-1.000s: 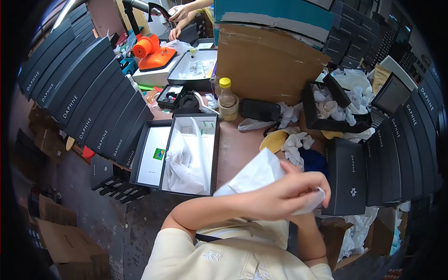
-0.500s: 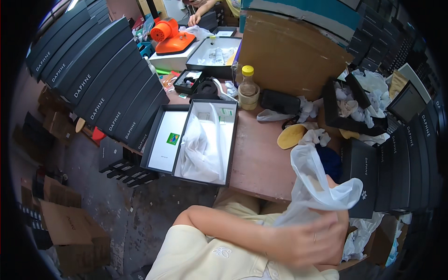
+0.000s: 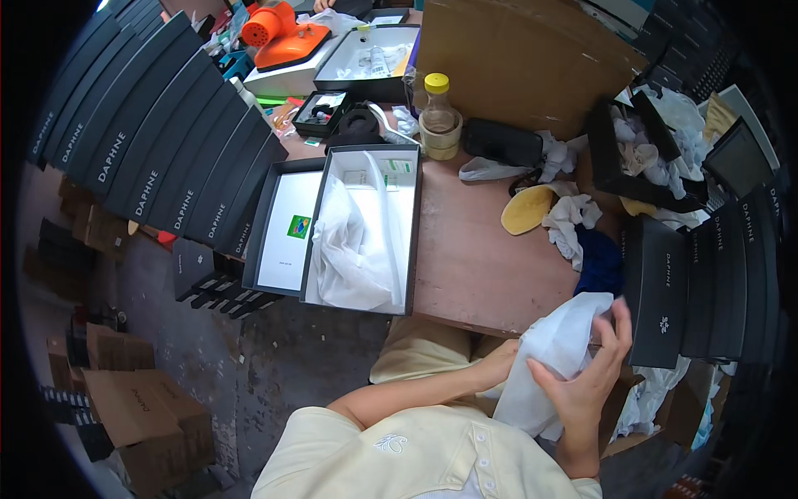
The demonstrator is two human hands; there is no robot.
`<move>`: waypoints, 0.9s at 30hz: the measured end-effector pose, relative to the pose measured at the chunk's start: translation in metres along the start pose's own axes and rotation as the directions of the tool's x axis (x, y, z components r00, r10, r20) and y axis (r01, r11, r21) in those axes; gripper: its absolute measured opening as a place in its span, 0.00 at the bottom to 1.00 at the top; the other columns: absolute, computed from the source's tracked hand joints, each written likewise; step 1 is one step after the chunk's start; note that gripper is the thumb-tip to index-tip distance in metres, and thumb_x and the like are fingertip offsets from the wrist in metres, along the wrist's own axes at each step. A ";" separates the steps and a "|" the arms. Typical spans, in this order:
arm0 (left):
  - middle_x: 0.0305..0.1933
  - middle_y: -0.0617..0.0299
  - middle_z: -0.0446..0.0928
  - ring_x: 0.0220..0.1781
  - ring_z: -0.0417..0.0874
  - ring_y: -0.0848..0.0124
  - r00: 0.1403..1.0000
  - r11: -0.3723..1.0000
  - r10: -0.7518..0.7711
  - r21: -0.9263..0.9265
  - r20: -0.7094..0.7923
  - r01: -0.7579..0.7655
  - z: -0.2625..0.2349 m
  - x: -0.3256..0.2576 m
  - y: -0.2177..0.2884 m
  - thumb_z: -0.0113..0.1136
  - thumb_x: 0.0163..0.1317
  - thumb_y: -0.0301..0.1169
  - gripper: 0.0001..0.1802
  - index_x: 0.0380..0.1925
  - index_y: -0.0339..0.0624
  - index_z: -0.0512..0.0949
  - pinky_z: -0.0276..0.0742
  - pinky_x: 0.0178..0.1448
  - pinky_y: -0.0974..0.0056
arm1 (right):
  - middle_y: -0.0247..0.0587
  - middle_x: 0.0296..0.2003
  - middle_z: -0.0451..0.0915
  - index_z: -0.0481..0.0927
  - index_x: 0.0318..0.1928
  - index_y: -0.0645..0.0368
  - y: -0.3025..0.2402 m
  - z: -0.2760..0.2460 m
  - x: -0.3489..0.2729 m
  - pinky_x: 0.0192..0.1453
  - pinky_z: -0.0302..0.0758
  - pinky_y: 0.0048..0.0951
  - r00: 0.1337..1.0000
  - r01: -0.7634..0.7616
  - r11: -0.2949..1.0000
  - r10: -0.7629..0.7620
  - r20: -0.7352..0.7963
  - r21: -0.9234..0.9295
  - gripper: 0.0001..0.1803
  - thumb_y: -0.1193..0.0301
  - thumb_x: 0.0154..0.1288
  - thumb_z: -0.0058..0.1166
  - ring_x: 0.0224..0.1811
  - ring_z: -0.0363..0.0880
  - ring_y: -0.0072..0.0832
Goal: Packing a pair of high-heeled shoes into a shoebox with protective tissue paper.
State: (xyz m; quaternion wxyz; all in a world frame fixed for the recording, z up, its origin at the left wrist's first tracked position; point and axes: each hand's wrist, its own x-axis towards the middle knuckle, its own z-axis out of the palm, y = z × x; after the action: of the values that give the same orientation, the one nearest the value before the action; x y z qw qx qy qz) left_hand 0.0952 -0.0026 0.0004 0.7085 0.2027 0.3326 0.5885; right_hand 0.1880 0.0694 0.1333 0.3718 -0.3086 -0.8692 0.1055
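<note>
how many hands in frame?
3: left hand and right hand, both gripping the white bag at bottom; another person's hand barely visible at the top edge. Others may be hidden.

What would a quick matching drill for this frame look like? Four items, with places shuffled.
Items:
1. white fabric bag
2. open black box
3. yellow-capped bottle
4. orange tool

Places:
A. far end of the table, on a white box
B. held in both the left hand and the right hand
C. at the table's near edge, with white tissue paper inside
D. standing in front of the big cardboard box

Pairs: 1-B, 2-C, 3-D, 4-A
</note>
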 end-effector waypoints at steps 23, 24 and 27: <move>0.65 0.48 0.60 0.69 0.55 0.55 0.884 -0.632 0.414 0.630 -0.219 0.452 -0.191 -0.068 0.221 0.56 0.42 0.58 0.46 0.61 0.45 0.64 0.32 0.67 0.33 | 0.46 0.28 0.81 0.82 0.31 0.61 -0.109 0.344 0.242 0.39 0.77 0.32 0.498 0.116 0.755 -0.606 0.620 0.645 0.15 0.66 0.41 0.55 0.33 0.81 0.34; 0.59 0.47 0.67 0.66 0.61 0.53 0.831 -0.565 0.339 0.611 -0.441 0.555 -0.184 -0.070 0.225 0.60 0.35 0.55 0.42 0.49 0.38 0.76 0.32 0.67 0.32 | 0.47 0.31 0.81 0.81 0.34 0.61 -0.125 0.352 0.227 0.39 0.77 0.32 0.458 0.290 0.816 -0.577 0.677 0.499 0.19 0.63 0.40 0.58 0.34 0.81 0.34; 0.54 0.46 0.71 0.64 0.64 0.53 0.830 -0.545 0.418 0.629 -0.370 0.555 -0.191 -0.082 0.219 0.60 0.35 0.54 0.35 0.37 0.35 0.81 0.33 0.66 0.30 | 0.49 0.42 0.78 0.76 0.47 0.58 -0.138 0.356 0.186 0.45 0.75 0.36 0.564 0.393 0.881 -0.457 0.688 0.263 0.29 0.59 0.42 0.61 0.42 0.78 0.37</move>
State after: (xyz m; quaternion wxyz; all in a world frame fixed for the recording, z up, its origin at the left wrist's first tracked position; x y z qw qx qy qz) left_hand -0.2010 -0.0528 0.0350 0.0566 0.5052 0.8584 -0.0691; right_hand -0.2278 0.0918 0.0483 0.0180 -0.0064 -0.9866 0.1622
